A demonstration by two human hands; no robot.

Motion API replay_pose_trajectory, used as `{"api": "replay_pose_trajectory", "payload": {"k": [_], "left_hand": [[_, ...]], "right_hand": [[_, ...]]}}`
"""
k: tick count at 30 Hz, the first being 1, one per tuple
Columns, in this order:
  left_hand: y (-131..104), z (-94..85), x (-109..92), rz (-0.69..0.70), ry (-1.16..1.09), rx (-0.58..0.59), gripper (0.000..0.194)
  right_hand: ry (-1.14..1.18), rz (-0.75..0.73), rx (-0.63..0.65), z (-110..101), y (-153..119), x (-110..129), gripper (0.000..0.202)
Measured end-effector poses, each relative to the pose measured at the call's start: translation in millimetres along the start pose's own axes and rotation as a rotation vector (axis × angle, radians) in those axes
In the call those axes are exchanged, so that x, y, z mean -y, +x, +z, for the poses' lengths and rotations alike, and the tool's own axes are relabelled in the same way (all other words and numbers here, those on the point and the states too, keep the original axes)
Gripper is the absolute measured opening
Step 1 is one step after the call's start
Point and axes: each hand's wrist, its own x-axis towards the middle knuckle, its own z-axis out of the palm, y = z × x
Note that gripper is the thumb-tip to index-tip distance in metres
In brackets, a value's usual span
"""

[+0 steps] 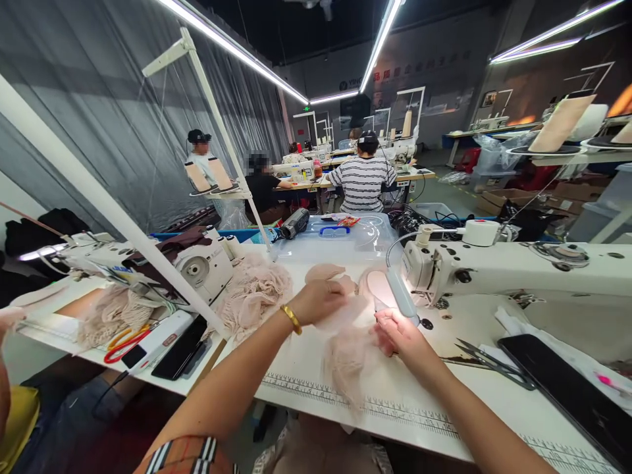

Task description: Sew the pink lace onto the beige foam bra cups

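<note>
My left hand [323,301], with a gold bracelet at the wrist, has its fingers closed on pale pink sheer fabric [348,362], which is smeared by motion and hangs toward the table's front. Just beyond that hand lies a rounded pink cup-shaped piece [323,272]. My right hand [399,330] is pinched at the fingertips beside the fabric, under the lamp. A small pointed greyish thing shows at its fingertips, too small to name. Another pink rounded piece [379,286] lies brightly lit in front of the sewing machine [494,270].
A gooseneck lamp [401,293] leans near my right hand. Scissors [494,363] and a black phone [567,382] lie to the right. Ruffled pink fabric [257,289] is heaped at left, by a white thread-stand pole [113,210]. Behind stands a clear plastic box [301,247]. Co-workers sit farther off.
</note>
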Motion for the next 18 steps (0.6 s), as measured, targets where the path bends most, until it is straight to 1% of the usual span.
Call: {"api": "replay_pose_trajectory", "payload": {"k": [2, 4, 6, 8, 10, 11, 12, 13, 14, 15, 16, 17, 18], "left_hand": [[-16.5, 12.0, -10.8, 0.083, -0.035, 0.08, 0.018], [-23.9, 23.7, -17.0, 0.13, -0.037, 0.113, 0.015], [-23.2, 31.6, -19.7, 0.155, -0.029, 0.118, 0.014], [-18.6, 34.6, -21.6, 0.169, -0.031, 0.105, 0.015], [-14.6, 33.8, -24.2, 0.188, -0.046, 0.096, 0.011], [-13.6, 32.6, -25.9, 0.213, -0.079, 0.114, 0.012], [-13.3, 31.4, -27.8, 0.248, -0.139, 0.16, 0.023], [-13.5, 30.2, -29.6, 0.291, -0.224, 0.232, 0.037], [-14.1, 29.3, -31.4, 0.334, -0.324, 0.319, 0.05], [-14.7, 28.7, -32.8, 0.372, -0.426, 0.409, 0.057], [-15.3, 28.4, -33.9, 0.397, -0.512, 0.487, 0.059], [-15.8, 28.4, -34.6, 0.403, -0.566, 0.539, 0.057], [-16.3, 28.6, -35.0, 0.396, -0.59, 0.562, 0.053]], "right_hand": [[-0.017, -0.025, 0.003, -0.5, -2.3, 2.4, 0.043], [-0.056, -0.072, 0.001, -0.2, -6.0, 3.6, 0.047], [-0.109, -0.129, 0.001, 1.3, -11.6, 3.6, 0.051], [-0.166, -0.172, 0.01, 3.3, -19.2, 3.4, 0.051], [-0.282, -0.219, 0.018, 4.3, -28.2, 4.7, 0.044], [-0.363, -0.247, 0.018, 3.9, -32.9, 6.2, 0.039], [-0.454, -0.282, 0.026, 2.7, -37.2, 8.4, 0.036], [-0.535, -0.32, 0.038, 0.7, -41.0, 11.1, 0.034], [-0.604, -0.362, 0.064, -2.0, -44.0, 14.2, 0.033], [-0.654, -0.412, 0.119, -5.3, -46.1, 17.5, 0.033], [-0.697, -0.465, 0.178, -9.3, -47.0, 20.7, 0.033], [-0.735, -0.517, 0.223, -13.8, -46.8, 23.4, 0.034], [-0.768, -0.569, 0.242, -19.0, -45.5, 25.5, 0.034]]}}
